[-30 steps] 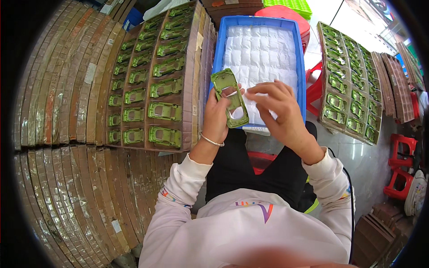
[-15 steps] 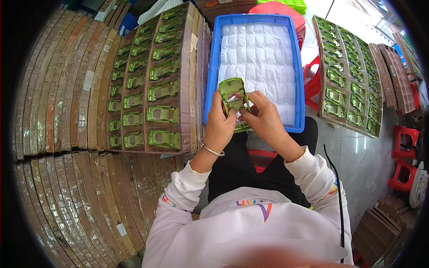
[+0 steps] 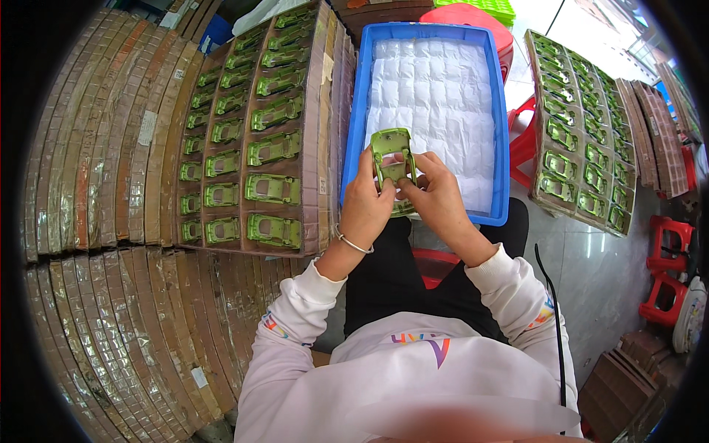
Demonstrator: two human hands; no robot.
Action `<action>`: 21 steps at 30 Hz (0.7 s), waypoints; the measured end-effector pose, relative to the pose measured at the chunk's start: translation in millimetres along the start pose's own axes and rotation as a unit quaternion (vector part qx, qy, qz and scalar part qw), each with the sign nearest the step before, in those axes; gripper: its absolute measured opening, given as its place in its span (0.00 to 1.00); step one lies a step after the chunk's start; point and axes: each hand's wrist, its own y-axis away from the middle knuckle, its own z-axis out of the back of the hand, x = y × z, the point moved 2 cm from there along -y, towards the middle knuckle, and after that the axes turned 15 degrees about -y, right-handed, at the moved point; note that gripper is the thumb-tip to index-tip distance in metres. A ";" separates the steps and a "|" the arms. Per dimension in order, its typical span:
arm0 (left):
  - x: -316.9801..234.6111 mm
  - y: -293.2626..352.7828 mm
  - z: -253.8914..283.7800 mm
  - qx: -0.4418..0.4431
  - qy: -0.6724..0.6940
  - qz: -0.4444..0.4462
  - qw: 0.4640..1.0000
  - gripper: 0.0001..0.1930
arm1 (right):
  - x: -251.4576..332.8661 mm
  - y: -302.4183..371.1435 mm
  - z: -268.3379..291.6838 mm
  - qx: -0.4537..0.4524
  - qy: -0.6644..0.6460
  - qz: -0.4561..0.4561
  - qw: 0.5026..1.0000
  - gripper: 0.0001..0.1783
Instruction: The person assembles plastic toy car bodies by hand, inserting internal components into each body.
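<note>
Between my two hands is a green toy car body shell (image 3: 392, 140), tilted up over the near part of a blue tray (image 3: 355, 96). My left hand (image 3: 367, 201) grips its left side, with the thumb pressed against the lower part. My right hand (image 3: 436, 193) holds the right side, fingers and thumb closed on it. Below the hands another bit of green shows, mostly hidden. White padded sheeting with a grid of pillows (image 3: 436, 96) lines the tray.
A divided cardboard tray (image 3: 238, 159) of green car shells tops a stack on the left. A similar tray (image 3: 583, 140) stands on the right by a red stool (image 3: 523, 144). Stacked cardboard trays (image 3: 96, 140) line the left side. More red stools (image 3: 668, 244) are at far right.
The surroundings have shifted slightly in the view. Both hands keep hold of the car shell, which now stands a little straighter.
</note>
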 end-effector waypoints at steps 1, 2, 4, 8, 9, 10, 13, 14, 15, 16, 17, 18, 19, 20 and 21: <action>3.2 0.4 -0.6 0.005 0.037 0.024 0.999 0.23 | 1.2 -0.4 -0.2 0.000 0.010 -0.007 1.000 0.21; 6.0 1.6 -1.6 0.003 0.036 0.025 0.999 0.23 | 2.6 -0.7 -0.9 0.003 0.009 -0.006 1.000 0.21; 12.3 1.2 -5.6 -0.002 0.034 0.052 0.998 0.21 | 7.2 -3.7 -1.3 0.011 0.034 0.034 0.999 0.23; 18.4 -5.3 -7.7 -0.026 0.090 0.052 0.994 0.19 | 5.9 -7.9 -6.0 0.026 0.062 0.080 0.995 0.23; 19.2 -7.0 -7.1 -0.020 0.161 0.061 0.985 0.18 | 9.2 -9.3 -8.1 0.025 0.056 0.080 0.995 0.22; 19.3 -8.8 -5.4 -0.016 0.231 0.068 0.970 0.16 | 12.6 -10.7 -10.9 0.026 0.049 0.081 0.995 0.22; 16.0 -11.4 8.6 -0.026 0.198 0.070 0.977 0.14 | 19.3 -16.5 -20.6 0.035 0.044 0.084 0.995 0.21; 18.1 -12.6 12.7 -0.042 0.195 0.070 0.977 0.14 | 21.0 -18.2 -24.9 0.048 0.042 0.093 0.994 0.21; 19.9 -14.9 12.2 -0.037 0.201 0.069 0.977 0.13 | 21.9 -19.9 -25.2 0.040 0.043 0.089 0.994 0.21; 22.3 -16.8 14.0 -0.033 0.203 0.070 0.976 0.13 | 20.9 -22.2 -27.8 0.035 0.042 0.085 0.995 0.21; 22.9 -19.8 17.5 -0.052 0.206 0.058 0.976 0.13 | 22.0 -25.9 -31.3 0.041 0.054 0.100 0.993 0.21; 21.4 -24.6 24.7 -0.067 0.205 0.056 0.975 0.13 | 26.2 -30.7 -36.1 0.053 0.054 0.109 0.991 0.21; 19.1 -26.4 34.3 -0.071 0.193 0.062 0.977 0.14 | 33.1 -33.1 -42.5 0.050 0.057 0.137 0.988 0.22; 18.8 -29.6 42.4 -0.074 0.181 0.069 0.978 0.14 | 39.8 -37.9 -49.2 0.046 0.060 0.165 0.983 0.22; 21.3 -34.6 51.0 -0.106 0.170 0.058 0.978 0.14 | 44.7 -44.3 -57.9 0.057 0.043 0.170 0.983 0.23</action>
